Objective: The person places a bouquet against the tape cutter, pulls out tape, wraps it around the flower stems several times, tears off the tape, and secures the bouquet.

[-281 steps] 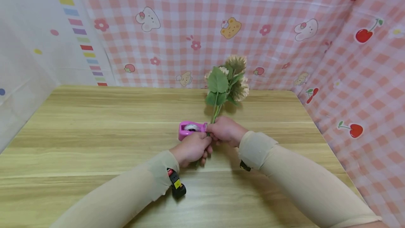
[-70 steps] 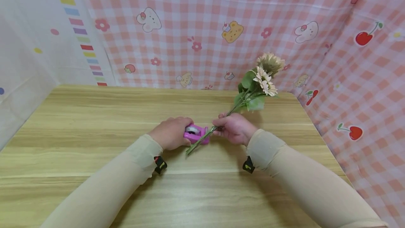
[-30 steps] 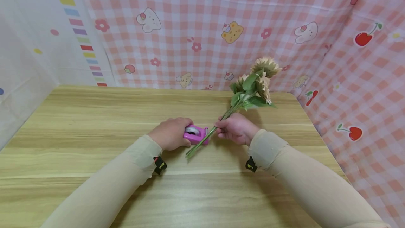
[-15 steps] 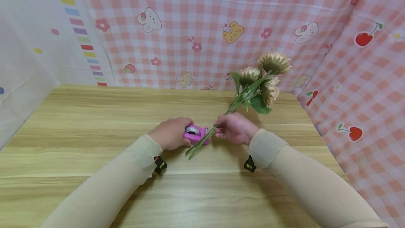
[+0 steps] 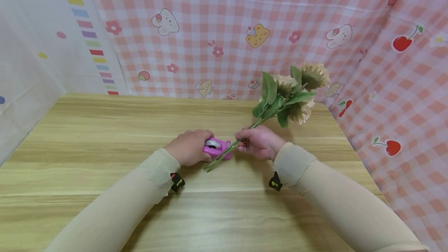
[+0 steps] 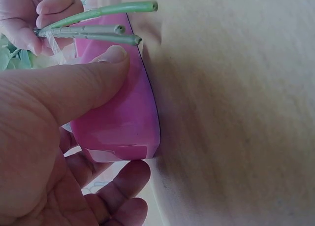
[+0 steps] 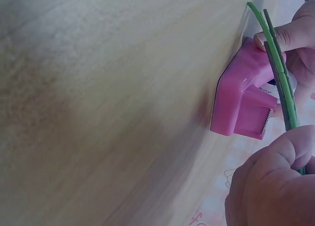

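Pink gingham cloth (image 5: 231, 1) up back, wood-grain desk (image 5: 105, 127) under it. Next biggest: bunch of flowers (image 5: 279, 104), tilted up to the R, blooms (image 5: 315, 76) against the cloth. Hands are apart: my R hand (image 5: 260, 142) has the stems (image 7: 281, 73) pinched below the leaves, my L hand (image 5: 189, 147) is clamped on the pink tape dispenser (image 5: 214, 152), sat on the desk. Stems slant across it; touching or not, can't tell. Smaller: tape roll (image 5: 212, 143) inside, uneven stem ends (image 6: 153, 6) poking out near my L thumb (image 6: 93, 80). Tiniest: serrated cutter (image 7: 267, 125), v. close to my R hand. Risks, I reckon: top-heavy blooms could twist the bunch & splay stems if my R pinch slackens; dispenser prob. skids if L eases off; any slip twd cutter might nick me.
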Available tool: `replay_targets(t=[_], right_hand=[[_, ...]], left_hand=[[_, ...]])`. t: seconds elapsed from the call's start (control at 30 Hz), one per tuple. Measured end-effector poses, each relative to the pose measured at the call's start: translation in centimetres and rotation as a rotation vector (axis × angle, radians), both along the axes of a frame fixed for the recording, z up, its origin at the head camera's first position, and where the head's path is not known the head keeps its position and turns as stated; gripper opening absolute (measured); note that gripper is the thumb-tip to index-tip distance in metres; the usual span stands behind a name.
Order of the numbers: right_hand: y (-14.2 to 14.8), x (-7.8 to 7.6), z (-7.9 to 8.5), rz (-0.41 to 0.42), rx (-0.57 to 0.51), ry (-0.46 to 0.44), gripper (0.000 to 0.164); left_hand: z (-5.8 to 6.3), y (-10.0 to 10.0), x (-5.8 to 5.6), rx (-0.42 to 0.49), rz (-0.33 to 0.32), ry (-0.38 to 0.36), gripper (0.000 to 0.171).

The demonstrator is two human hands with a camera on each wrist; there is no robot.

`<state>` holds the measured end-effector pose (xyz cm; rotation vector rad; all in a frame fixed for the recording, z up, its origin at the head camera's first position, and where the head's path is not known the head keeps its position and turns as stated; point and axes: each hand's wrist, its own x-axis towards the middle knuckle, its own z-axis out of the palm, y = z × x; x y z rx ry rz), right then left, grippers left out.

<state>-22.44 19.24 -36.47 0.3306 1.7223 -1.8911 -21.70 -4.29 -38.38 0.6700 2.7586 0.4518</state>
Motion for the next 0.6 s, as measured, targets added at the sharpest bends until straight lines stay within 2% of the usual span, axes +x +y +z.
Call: replay_targets(t=[0.13, 0.27, 0.47, 0.6], right_hand=[[-0.03, 0.0, -0.1, -0.008, -0.007, 0.002, 0.03], [-0.04, 0.02, -0.18, -0.012, 0.007, -0.005, 0.023], [0.29, 0.11, -0.11, 0.042, 0.08, -0.005, 0.019], [0.48, 0.17, -0.04, 0.056, 0.078, -0.004, 0.021]], left_hand=[[0.02, -0.02, 0.01, 0.002, -0.003, 0.0, 0.058], [0.0, -0.03, -0.01, -0.002, -0.004, 0.001, 0.059], [0.1, -0.03, 0.05, -0.005, -0.009, 0.009, 0.061], [0.13, -0.02, 0.13, 0.002, -0.006, 0.009, 0.061]])
